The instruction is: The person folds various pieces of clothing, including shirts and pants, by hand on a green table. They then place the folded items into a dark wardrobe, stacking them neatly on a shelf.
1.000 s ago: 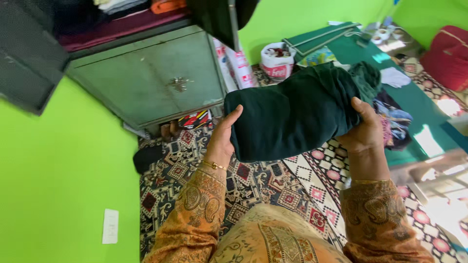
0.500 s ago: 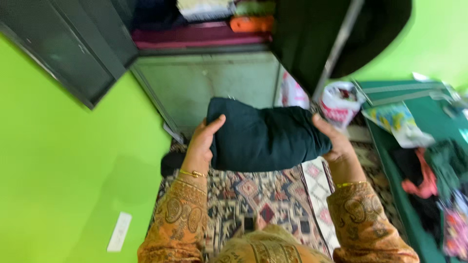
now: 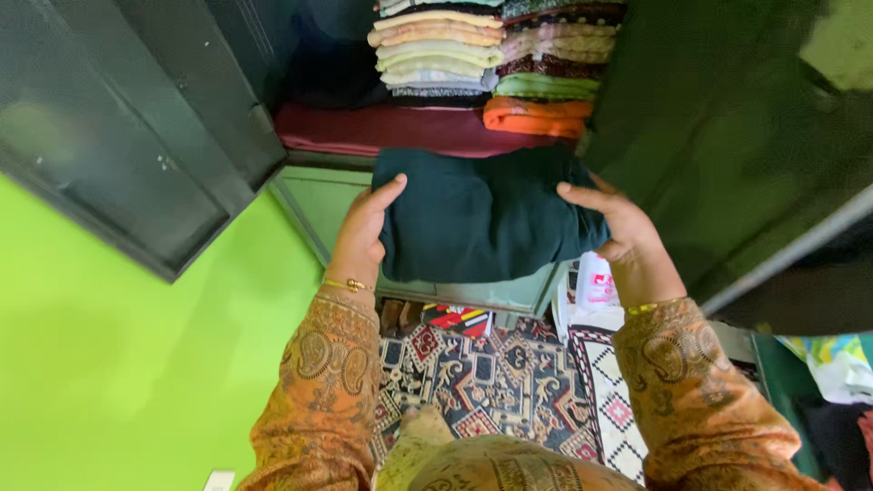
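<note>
You hold a folded dark green cloth bundle between both hands, at the open front of a metal cupboard. Your left hand presses flat against the bundle's left end, fingers spread and curled over its top edge. Your right hand cups the right end, fingers stretched along the top. Both hands are closed on the cloth; neither is free.

A second ago the bundle hung lower, out over the patterned rug, with the lower cupboard door behind it. Since then you have raised it and carried it forward, so its far edge now meets the front of a maroon cloth layer lying on the shelf. Whether the bundle already rests on that shelf or only hovers at its lip cannot be told. By the look of it, the move has gone from carrying to placing.

Behind the maroon layer stand two stacks of folded clothes: a pale cream stack on the left, and beside it a stack ending in green and orange pieces. The dark cupboard doors stand open on either side. A bright green wall fills the lower left.
</note>
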